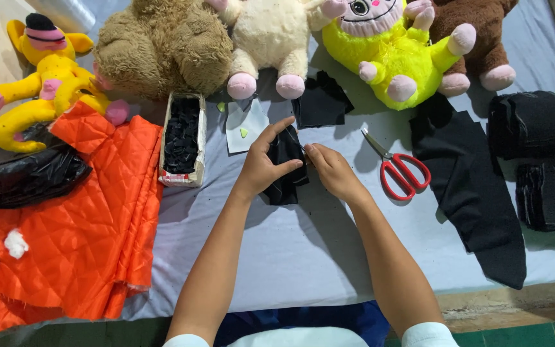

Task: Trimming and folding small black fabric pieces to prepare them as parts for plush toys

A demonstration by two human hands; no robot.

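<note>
Now | left hand (261, 168) grips black cloth (284, 173) mid-table | right hand (332, 170) pinches its edge | scissors (401, 168) near right

I see black fabric (285, 168) in hand, red-handled scissors (401, 172), orange quilted cloth (97, 218) with diamond stitching, a neon-yellow plush (393, 54), and the pale grey surface (303, 250).

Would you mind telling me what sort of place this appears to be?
Probably a soft-toy sewing workshop: stuffed animals such as the yellow plush toy line the table, with red-handled scissors and orange quilted fabric beside black fabric pieces.
</note>
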